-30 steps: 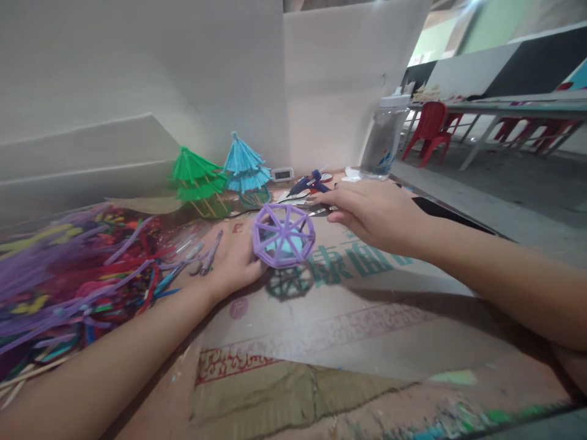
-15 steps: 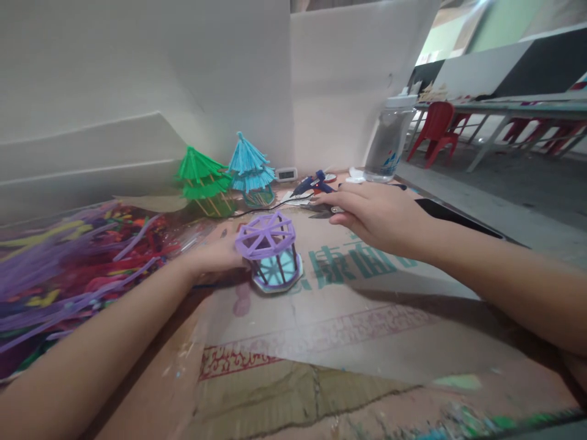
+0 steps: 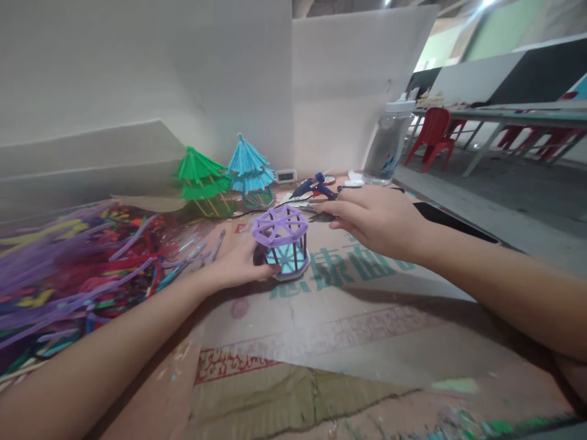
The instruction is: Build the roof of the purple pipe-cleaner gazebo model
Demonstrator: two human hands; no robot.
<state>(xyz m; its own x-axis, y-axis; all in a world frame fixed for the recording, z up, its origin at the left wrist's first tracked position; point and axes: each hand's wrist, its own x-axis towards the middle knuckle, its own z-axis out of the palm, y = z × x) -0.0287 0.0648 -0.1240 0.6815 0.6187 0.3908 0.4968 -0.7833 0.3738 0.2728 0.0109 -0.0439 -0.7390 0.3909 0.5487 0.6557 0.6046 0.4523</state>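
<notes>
A small frame [image 3: 280, 227] with a purple spoked top, dark posts and a pale blue base stands on the cardboard sheet [image 3: 321, 330]. At its left side is my left hand [image 3: 245, 263], thumb along the base and the other fingers hidden behind it. My right hand [image 3: 378, 217], palm down, has its fingers on the dark scissors [image 3: 321, 217], whose handles are mostly covered. Just beyond the scissors lies a blue glue gun [image 3: 309, 185] on some white paper.
Behind stand a green tiered model [image 3: 202, 174] and a light blue one [image 3: 249, 164]. A bottle [image 3: 389, 143] is at the back right. Purple, red and yellow craft strips [image 3: 82, 263] fill the left side. Pens [image 3: 188, 263] lie beside them. Red chairs [image 3: 431, 137] are farther off.
The purple-topped frame and my left hand have shifted right and slightly away from me; my left thumb now shows at the base. My right hand has barely moved.
</notes>
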